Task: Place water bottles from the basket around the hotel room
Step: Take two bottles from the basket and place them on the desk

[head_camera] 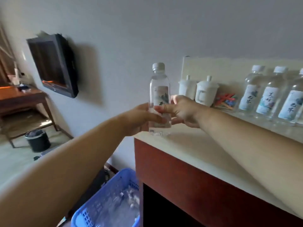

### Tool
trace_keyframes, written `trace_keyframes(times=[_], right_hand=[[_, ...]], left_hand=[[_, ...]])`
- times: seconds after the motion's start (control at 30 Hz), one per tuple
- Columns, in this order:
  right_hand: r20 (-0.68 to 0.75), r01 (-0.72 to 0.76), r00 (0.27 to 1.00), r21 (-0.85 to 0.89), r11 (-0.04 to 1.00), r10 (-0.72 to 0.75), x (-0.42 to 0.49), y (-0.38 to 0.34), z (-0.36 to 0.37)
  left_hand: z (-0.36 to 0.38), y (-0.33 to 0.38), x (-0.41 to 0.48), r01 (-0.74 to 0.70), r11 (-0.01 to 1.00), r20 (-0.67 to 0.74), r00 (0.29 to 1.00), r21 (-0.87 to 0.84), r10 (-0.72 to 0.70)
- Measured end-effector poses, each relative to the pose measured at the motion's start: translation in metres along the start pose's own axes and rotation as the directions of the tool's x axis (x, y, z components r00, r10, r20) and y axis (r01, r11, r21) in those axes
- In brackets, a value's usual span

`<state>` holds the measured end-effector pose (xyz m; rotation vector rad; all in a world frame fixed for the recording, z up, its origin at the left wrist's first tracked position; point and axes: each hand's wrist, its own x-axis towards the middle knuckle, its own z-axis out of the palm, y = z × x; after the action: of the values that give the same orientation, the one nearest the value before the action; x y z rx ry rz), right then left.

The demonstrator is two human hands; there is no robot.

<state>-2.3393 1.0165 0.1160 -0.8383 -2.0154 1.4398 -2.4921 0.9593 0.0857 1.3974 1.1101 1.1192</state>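
Both hands held one clear plastic water bottle with a white cap and a painted label [159,99], which stood upright at the very corner of the pale stone counter [205,145] on its red-brown wooden cabinet. The left hand [141,118] wrapped it from one side and the right hand [182,110] from the other, with the fingers [161,108] of the right hand pressed on the label. I think the bottle could tip off the corner if the hands let go too soon, because its bottom was so near the edge, and it would drop toward the blue plastic basket [106,202] on the floor below. The basket held some more bottles, but they were too blurry to count. Further along the counter stood three more full water bottles [265,94] in a row, well apart from the held one. Between them were two white lidded cups [205,92] and a clear box of coloured packets [227,102]
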Motion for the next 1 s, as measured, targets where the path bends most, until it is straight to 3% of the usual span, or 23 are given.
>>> trace_keyframes(times=[0.17, 0.33, 0.43, 0.83, 1.0], right_hand=[[0.144, 0.001, 0.990, 0.000, 1.000, -0.001, 0.049, 0.002, 0.136], [0.226, -0.150, 0.963, -0.010, 0.989, 0.148, 0.087, 0.041, 0.242], [0.252, -0.207, 0.944, -0.055, 0.977, 0.215, 0.108, 0.067, 0.285], [0.421, -0.286, 0.833, -0.227, 0.931, 0.359, 0.232, 0.173, 0.330], [0.441, -0.195, 0.763, -0.539, 0.819, 0.472, 0.294, 0.257, 0.356]], left_hand=[[-0.095, -0.035, -0.091, 0.037, 0.993, -0.267, 0.964, 0.108, -0.007], [-0.169, -0.094, -0.150, 0.273, 0.958, -0.334, 0.914, 0.082, -0.232], [-0.198, -0.130, -0.166, 0.360, 0.920, -0.391, 0.877, 0.153, -0.279], [-0.292, -0.267, -0.117, 0.483, 0.831, -0.427, 0.836, 0.277, -0.343], [-0.326, -0.358, -0.085, 0.592, 0.702, -0.495, 0.782, 0.397, -0.379]])
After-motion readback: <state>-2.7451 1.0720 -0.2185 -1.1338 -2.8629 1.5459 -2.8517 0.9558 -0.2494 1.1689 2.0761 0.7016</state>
